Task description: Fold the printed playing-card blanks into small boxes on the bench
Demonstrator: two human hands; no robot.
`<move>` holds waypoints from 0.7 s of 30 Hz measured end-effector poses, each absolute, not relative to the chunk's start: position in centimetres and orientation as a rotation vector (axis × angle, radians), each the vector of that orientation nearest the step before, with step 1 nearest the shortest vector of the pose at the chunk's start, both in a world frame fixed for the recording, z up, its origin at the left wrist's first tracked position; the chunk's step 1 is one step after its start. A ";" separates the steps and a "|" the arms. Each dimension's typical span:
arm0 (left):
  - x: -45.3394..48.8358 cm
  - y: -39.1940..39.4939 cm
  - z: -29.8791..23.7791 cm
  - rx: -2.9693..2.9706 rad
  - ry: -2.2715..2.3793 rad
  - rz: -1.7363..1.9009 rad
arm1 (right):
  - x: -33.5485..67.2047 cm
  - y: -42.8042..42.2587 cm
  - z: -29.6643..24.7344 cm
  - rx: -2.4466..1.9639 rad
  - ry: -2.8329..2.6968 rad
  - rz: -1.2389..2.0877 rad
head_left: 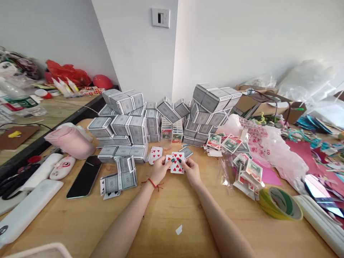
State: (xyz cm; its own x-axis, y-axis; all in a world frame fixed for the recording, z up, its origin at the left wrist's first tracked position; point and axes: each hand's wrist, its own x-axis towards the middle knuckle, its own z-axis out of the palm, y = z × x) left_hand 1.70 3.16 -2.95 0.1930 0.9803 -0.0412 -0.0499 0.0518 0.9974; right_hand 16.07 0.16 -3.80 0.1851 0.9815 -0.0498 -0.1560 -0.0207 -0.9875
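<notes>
Both my hands meet over the middle of the wooden table, each pinching playing cards. My left hand [159, 170], with a red string bracelet at the wrist, grips the left side of some heart cards. In my right hand [192, 170] is the right edge of a face-up heart playing card [176, 165], which overlaps them. Just left of my fingers a small spread of cards [155, 154] lies face up. Behind, grey-patterned card blocks [129, 125] are stacked on the left, with similar card blocks [208, 114] on the right. Two upright card boxes [166, 133] stand between the stacks.
Opened card boxes [248, 172] and yellow tape [281, 202] lie to the right. A black phone [84, 177], a pink roll [70, 141] and a white device [32, 209] are on the left. A white paper scrap [178, 229] lies between my forearms.
</notes>
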 end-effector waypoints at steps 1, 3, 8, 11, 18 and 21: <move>1.7 3.2 -3.1 1.219 1.045 1.052 | 16.1 0.2 -3.8 -1.207 -0.969 1.162; 1.6 3.3 -3.4 1.218 1.035 1.043 | 16.2 0.2 -3.8 -1.207 -1.010 1.163; 1.5 3.5 -3.6 1.231 1.024 1.012 | 16.3 0.3 -4.0 -1.216 -0.991 1.157; 1.5 3.4 -3.4 1.268 1.044 1.013 | 16.3 0.4 -4.3 -1.214 -0.963 1.148; 1.6 3.1 -2.7 1.415 1.167 1.072 | 16.2 0.5 -4.6 -1.217 -0.921 1.140; 1.7 3.1 -2.7 1.476 1.202 1.072 | 16.3 0.5 -4.6 -1.213 -0.924 1.142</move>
